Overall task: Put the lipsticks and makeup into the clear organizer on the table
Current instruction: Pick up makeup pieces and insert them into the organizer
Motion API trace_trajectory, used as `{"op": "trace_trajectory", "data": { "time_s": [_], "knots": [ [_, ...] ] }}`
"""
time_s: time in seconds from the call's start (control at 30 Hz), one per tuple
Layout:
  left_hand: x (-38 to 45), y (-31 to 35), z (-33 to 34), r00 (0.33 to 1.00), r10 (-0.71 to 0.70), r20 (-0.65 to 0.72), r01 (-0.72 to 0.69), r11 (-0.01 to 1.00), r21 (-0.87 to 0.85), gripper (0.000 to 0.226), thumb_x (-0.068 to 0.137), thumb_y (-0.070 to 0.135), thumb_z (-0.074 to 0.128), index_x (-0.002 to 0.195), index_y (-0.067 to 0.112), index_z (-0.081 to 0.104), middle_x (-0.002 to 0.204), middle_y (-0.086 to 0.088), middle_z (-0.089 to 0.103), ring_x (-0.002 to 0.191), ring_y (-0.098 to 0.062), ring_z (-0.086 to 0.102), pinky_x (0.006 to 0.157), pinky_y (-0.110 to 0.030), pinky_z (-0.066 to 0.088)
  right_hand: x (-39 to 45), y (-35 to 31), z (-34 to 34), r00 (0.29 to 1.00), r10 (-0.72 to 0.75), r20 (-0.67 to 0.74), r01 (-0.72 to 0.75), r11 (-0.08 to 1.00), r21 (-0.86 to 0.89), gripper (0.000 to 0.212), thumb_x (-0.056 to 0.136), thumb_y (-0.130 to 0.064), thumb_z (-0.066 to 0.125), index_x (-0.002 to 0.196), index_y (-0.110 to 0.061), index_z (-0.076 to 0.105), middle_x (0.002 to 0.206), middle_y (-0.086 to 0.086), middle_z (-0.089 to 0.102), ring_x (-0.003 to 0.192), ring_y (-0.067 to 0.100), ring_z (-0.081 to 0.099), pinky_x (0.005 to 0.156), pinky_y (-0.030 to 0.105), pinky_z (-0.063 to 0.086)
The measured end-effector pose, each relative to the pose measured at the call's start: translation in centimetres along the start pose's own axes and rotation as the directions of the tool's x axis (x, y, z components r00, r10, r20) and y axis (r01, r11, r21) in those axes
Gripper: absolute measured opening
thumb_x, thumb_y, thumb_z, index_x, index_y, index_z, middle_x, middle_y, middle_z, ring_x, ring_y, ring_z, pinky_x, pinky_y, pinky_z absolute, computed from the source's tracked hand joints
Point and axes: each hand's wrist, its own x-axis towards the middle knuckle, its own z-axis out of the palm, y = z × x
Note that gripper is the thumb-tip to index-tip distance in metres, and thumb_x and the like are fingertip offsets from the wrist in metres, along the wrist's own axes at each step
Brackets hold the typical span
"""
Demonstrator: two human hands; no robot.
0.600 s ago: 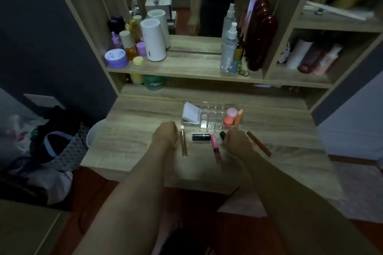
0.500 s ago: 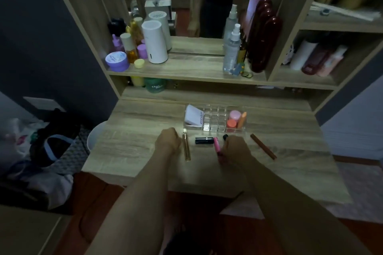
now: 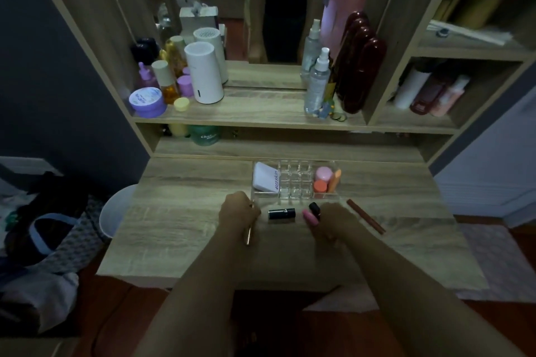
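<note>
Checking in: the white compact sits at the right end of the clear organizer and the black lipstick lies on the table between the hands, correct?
Not quite. The head view shows the white compact at the left end of the clear organizer. The black lipstick does lie on the table between the hands.

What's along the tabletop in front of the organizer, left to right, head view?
left hand closed on the gold tube → black lipstick lying flat → pink tube at the right hand → brown pencil.
</note>
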Motion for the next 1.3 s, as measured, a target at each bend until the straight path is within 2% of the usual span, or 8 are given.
{"op": "trace_trajectory", "data": {
  "time_s": [0.13,0.23,0.37,0.57,0.67,0.8,1.1,1.3],
  "knots": [
    [0.4,0.8,-2.8,0.974,0.222,0.056,-0.214,0.970,-0.114,0.033,0.074,0.016,0.074,0.055,0.021,0.047,0.062,0.001,0.054,0.067,-0.018,0.053,0.061,-0.024,0.040,0.2,0.0,-4.4,0.998,0.016,0.063,-0.017,1.000,0.014,0.046,0.092,-0.047,0.054,0.107,-0.004,0.057,0.118,0.020,0.064,0.098,0.033,0.068,0.081,0.036,0.056],
    [1.6,3.1,-5.0,0.951,0.294,-0.099,-0.310,0.897,-0.315,0.005,0.075,0.007,0.071,0.076,0.008,0.066,0.067,-0.003,0.058,0.066,-0.016,0.054,0.064,-0.029,0.046,0.2,-1.1,-7.6,0.999,0.034,0.040,-0.037,0.995,0.088,0.029,0.088,-0.021,0.065,0.111,-0.005,0.056,0.097,0.016,0.069,0.074,0.028,0.072,0.058,0.031,0.060],
    [3.3,6.8,-7.0,0.899,0.355,-0.258,-0.429,0.833,-0.349,0.022,0.074,0.001,0.072,0.095,0.005,0.069,0.079,-0.003,0.068,0.071,-0.013,0.061,0.066,-0.018,0.045,1.0,-2.9,-10.5,0.971,0.009,-0.240,0.021,0.992,0.124,0.024,0.085,-0.014,0.065,0.107,-0.004,0.070,0.109,0.018,0.070,0.101,0.033,0.067,0.084,0.040,0.055],
    [5.3,10.0,-5.7,0.879,0.417,-0.230,-0.469,0.843,-0.263,0.021,0.078,0.002,0.070,0.098,0.002,0.069,0.093,-0.014,0.074,0.072,-0.011,0.063,0.068,-0.015,0.047,3.5,-4.9,-10.6,0.882,0.030,-0.471,0.092,0.968,0.235,0.020,0.081,0.000,0.063,0.101,-0.002,0.066,0.111,0.019,0.066,0.104,0.033,0.062,0.086,0.039,0.052],
    [5.9,10.0,-4.9,0.862,0.458,-0.216,-0.500,0.838,-0.219,0.022,0.078,0.001,0.069,0.099,0.001,0.069,0.093,-0.015,0.074,0.076,-0.013,0.061,0.065,-0.007,0.038,4.6,-4.9,-10.0,0.881,0.028,-0.473,0.100,0.965,0.242,0.017,0.082,0.003,0.058,0.097,-0.001,0.066,0.108,0.018,0.064,0.102,0.034,0.062,0.083,0.039,0.050],
    [6.8,9.6,-4.3,0.848,0.491,-0.198,-0.523,0.836,-0.166,0.022,0.080,0.002,0.066,0.102,0.001,0.069,0.094,-0.013,0.073,0.077,-0.012,0.059,0.070,-0.017,0.042,5.9,-4.6,-9.7,0.893,0.002,-0.450,0.100,0.974,0.203,0.021,0.085,0.002,0.057,0.102,-0.003,0.066,0.113,0.017,0.062,0.105,0.033,0.060,0.087,0.041,0.049],
    [7.9,8.8,-3.0,0.851,0.511,-0.119,-0.524,0.839,-0.145,0.017,0.079,0.003,0.066,0.096,0.008,0.068,0.079,0.004,0.062,0.066,-0.004,0.054,0.058,-0.011,0.040,7.6,-5.1,-9.0,0.930,-0.080,-0.359,0.133,0.983,0.126,0.024,0.088,0.001,0.056,0.107,-0.002,0.070,0.114,0.018,0.060,0.107,0.033,0.060,0.087,0.038,0.050],
    [7.8,8.7,-2.0,0.859,0.510,-0.050,-0.512,0.853,-0.097,0.020,0.076,0.002,0.065,0.095,0.005,0.068,0.089,-0.012,0.070,0.078,-0.019,0.060,0.070,-0.034,0.048,8.0,-5.3,-8.0,0.944,-0.123,-0.307,0.151,0.986,0.070,0.022,0.088,0.000,0.056,0.105,-0.006,0.070,0.112,0.016,0.063,0.102,0.030,0.063,0.087,0.039,0.052]
  ]
}}
